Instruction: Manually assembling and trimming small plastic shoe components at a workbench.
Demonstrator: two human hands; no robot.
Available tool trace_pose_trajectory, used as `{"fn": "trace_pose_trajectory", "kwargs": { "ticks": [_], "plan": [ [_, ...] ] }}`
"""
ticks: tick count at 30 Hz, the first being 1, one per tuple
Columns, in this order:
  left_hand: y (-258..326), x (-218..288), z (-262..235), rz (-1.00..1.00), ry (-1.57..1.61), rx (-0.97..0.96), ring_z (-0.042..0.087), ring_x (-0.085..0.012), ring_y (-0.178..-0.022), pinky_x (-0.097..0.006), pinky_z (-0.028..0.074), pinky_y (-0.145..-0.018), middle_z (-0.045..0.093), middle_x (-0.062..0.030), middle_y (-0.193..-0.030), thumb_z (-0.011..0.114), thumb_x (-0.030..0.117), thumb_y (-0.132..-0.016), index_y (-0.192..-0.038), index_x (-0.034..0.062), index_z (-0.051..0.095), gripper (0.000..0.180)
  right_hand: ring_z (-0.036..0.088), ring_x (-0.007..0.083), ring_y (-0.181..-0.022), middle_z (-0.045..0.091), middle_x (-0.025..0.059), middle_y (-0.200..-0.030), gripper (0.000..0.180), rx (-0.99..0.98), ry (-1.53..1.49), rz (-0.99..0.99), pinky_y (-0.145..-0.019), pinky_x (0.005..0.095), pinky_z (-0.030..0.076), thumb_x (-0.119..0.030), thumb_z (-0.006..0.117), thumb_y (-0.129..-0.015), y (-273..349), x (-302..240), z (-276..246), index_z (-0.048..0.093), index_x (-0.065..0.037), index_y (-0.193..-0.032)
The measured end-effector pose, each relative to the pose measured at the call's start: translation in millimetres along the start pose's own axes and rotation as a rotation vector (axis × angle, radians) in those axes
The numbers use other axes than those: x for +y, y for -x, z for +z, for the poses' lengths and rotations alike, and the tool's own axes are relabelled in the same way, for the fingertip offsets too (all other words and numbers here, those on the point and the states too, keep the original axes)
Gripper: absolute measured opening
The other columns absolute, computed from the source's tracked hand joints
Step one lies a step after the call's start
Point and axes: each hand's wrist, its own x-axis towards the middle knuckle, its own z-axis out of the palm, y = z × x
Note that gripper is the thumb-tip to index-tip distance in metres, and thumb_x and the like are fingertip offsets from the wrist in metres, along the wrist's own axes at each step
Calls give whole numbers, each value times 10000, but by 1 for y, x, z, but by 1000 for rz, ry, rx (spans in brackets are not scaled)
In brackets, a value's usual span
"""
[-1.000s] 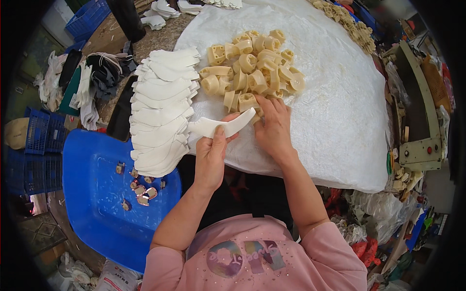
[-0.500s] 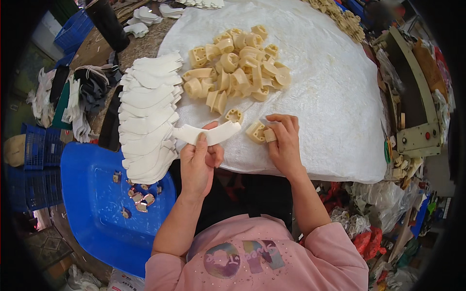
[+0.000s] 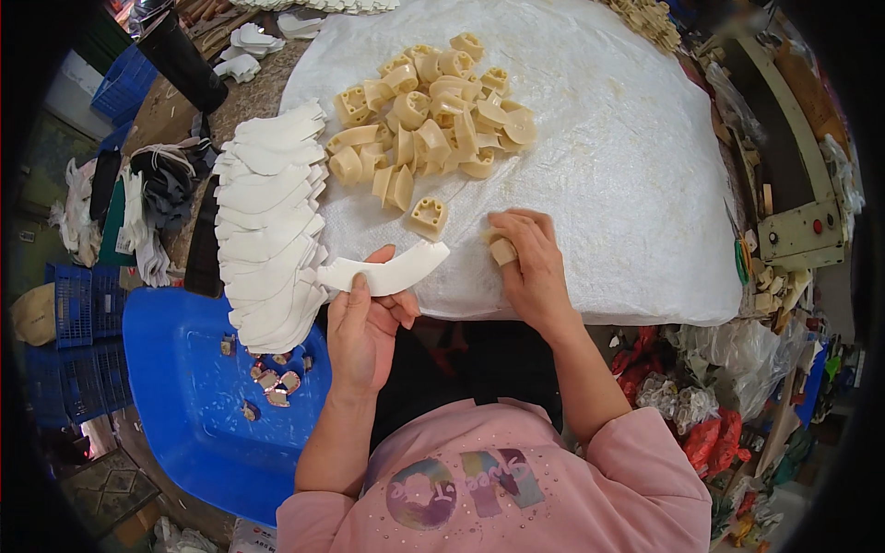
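My left hand (image 3: 362, 341) pinches a curved white strip (image 3: 387, 274) between thumb and fingers, just over the near edge of the white sheet. My right hand (image 3: 530, 267) rests on the sheet, fingers curled over a beige plastic shoe heel (image 3: 490, 237) that is mostly hidden. A beige band (image 3: 502, 251) shows at its thumb, seemingly a wrap. Beyond the strip stands a single beige heel (image 3: 429, 217) with small holes in its face. Farther off lies a heap of similar heels (image 3: 433, 120). To the left, overlapping white strips (image 3: 267, 221) lie in a long row.
A blue tub (image 3: 194, 424) with several small shiny pieces sits below left. A black cylinder (image 3: 182, 64) stands at the far left, near gloves and cloths (image 3: 166, 180). Right of the sheet-covered table (image 3: 636, 184) are a metal machine frame (image 3: 797, 226) and plastic bags (image 3: 737, 378).
My right-hand fingers have come down over the heel, covering most of it. The left hand's strip has dropped slightly nearer me, its fingers loosened. The whole view has shifted a little.
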Motion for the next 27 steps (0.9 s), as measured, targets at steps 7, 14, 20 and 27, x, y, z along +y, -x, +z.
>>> {"fn": "trace_pose_trajectory", "kwargs": {
  "ticks": [7,14,20,27],
  "plan": [
    [6,0,-2,24,-119,0,510,-140,-663,-261,397,-569,575,-113,-780,358,275,-984,-1241,-71,436,438,522,309,-908,543,151,-988,369,4,93,99,-778,372,440,41,591,-738,15,-3,-21,596,-82,-1086],
    [13,-6,6,142,-168,-6,543,-115,-815,-242,432,-719,589,-112,-976,401,229,-980,-1200,-106,480,409,600,253,-822,611,132,-943,350,-18,-606,-6,-700,305,489,3,661,-756,11,-54,-19,572,-38,-1093],
    [26,6,24,94,-95,-104,567,-192,-1040,-330,465,-899,561,-154,-1142,385,222,-979,-1184,-101,480,394,593,293,-864,601,145,-1009,420,151,-553,-364,-697,345,496,96,607,-724,7,-61,12,543,-66,-1107],
    [28,7,21,66,-175,-125,569,-194,-1031,-327,469,-889,557,-163,-1147,373,197,-981,-1178,-110,479,380,568,286,-841,590,136,-1021,495,192,-521,-446,-705,360,479,149,576,-679,8,-58,20,538,-78,-1117]
  ]
}}
